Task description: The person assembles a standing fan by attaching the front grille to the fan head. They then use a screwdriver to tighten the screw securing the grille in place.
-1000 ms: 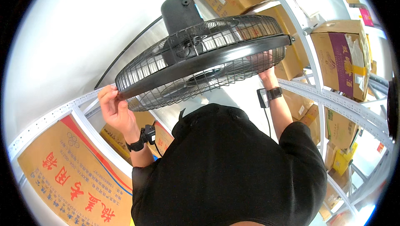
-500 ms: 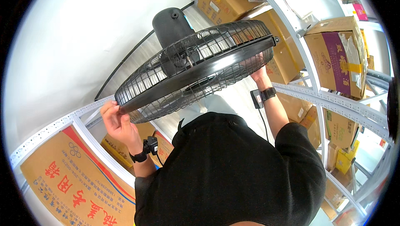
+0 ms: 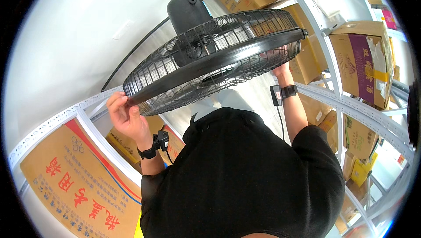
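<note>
A fan has a smooth, glossy rim band, metal wire cage, matt plastic motor housing and, seen poorly through the cage, seemingly shiny blades; the cartons are dull cardboard, the shelving perforated coated metal, the shirt matt cloth.

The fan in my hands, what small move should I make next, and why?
Perhaps slide your left grip a little further around the edge of the black fan: it appears to pinch only that edge, and the fan slants lower in the picture toward that side. Your right grip is partly hidden behind the fan.
</note>
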### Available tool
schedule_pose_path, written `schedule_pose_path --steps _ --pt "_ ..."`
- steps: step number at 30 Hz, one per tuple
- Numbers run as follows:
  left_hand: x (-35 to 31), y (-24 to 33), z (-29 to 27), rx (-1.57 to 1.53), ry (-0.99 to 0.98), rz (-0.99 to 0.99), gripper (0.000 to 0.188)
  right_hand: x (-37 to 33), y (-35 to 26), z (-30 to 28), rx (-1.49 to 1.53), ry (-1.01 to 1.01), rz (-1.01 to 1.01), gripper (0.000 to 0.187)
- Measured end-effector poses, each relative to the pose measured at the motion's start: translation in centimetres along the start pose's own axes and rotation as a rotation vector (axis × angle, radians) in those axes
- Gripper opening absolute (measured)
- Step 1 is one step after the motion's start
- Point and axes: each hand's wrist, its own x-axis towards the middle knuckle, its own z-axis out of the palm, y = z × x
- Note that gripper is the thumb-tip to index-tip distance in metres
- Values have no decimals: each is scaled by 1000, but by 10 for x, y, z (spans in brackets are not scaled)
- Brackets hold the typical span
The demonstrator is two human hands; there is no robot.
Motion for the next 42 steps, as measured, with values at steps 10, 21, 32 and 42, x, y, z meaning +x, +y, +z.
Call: schedule_pose_path --steps 10,21,32,42 --pt "-5 1 4 17 27 0 29 7 1 -9 5 -25 -30 42" --pt "-7 4 6 57 31 -16 24 36 -1 -22 -102 -11 13 58" --pt "-11 6 12 41 32 14 24 44 -7 -7 -127 17 -28 56" --pt "-14 7 21 77 88 47 22 44 -20 -3 -89 -76 102 49"
